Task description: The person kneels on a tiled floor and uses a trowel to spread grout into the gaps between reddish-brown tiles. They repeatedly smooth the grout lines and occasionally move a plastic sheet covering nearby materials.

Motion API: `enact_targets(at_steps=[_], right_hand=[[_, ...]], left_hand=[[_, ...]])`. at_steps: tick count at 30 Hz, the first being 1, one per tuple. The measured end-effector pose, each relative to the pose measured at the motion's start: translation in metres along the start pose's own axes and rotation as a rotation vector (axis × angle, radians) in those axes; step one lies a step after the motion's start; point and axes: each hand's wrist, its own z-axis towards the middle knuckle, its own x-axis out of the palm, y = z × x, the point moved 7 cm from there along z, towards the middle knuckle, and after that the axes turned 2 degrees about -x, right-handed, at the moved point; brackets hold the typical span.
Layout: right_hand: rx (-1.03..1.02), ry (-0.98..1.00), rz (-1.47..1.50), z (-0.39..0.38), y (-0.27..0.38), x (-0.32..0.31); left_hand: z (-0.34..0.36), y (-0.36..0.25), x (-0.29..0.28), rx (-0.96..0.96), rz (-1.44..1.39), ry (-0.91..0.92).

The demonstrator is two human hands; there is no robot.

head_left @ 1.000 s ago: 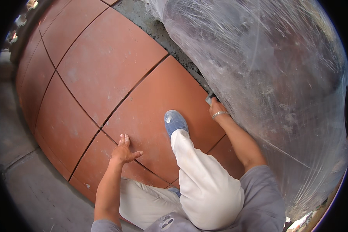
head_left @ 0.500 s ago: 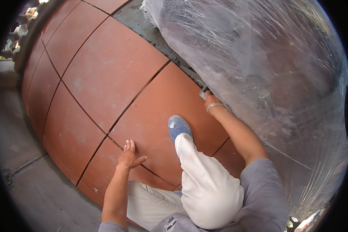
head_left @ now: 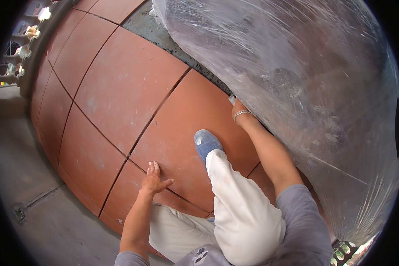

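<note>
The open left hand lies spread over red tiles, while the right hand grips a small pale tool, likely light, stiff, best held at its near end.

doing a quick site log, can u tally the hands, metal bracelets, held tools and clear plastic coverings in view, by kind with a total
Bare hands: 2, the left hand and the right hand
Metal bracelet: 1
Held tool, mostly hidden: 1
Clear plastic covering: 1
Total: 5
</note>
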Motion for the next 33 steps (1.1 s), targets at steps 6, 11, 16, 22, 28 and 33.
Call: enact_targets(at_steps=[6, 11, 16, 22, 28, 33], right_hand=[[0.031, -0.114, 0.110, 0.013, 0.021, -0.020], [-0.018, 0.050, 0.156, 0.026, 0.050, -0.030], [0.028, -0.133, -0.055, 0.045, 0.063, -0.066], [0.101, -0.141, 0.026, 0.031, 0.071, -0.080], [-0.013, -0.044, 0.175, 0.041, 0.108, -0.100], [0.003, 0.075, 0.026, 0.046, 0.118, -0.103]], left_hand=[[0.002, 0.000, 0.001, 0.021, -0.027, 0.017], [0.002, 0.004, 0.003, 0.014, -0.008, 0.002], [0.005, 0.007, 0.006, 0.030, 0.004, -0.010], [0.004, 0.007, 0.004, 0.039, 0.008, 0.001], [0.001, 0.006, 0.002, 0.034, 0.007, 0.011], [0.002, 0.006, 0.004, 0.052, -0.006, -0.018]])
